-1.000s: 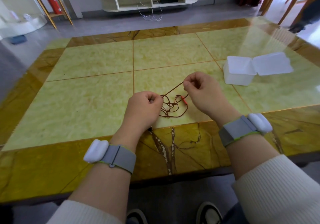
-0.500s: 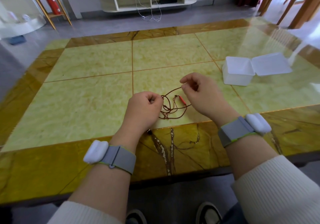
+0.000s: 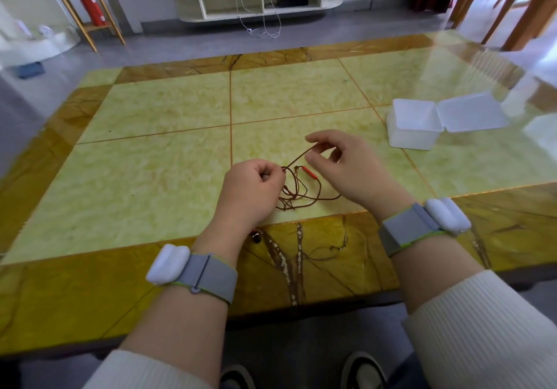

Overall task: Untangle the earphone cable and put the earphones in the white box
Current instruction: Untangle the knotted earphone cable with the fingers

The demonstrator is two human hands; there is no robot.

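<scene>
Holding pose, left hand (image 3: 251, 191): fist-like grip, fingers curled round the earphone cable (image 3: 297, 191), knuckles up, just above the table (image 3: 156, 159).
Right hand (image 3: 346, 168): raised slightly, thumb and forefinger pinching a strand that runs taut down to the tangle; other fingers loosely bent.
Cable: brown tangle with a red piece, lying between both hands near the table's near edge.
White box (image 3: 413, 126): lid open, toward the table's right edge, well apart.
</scene>
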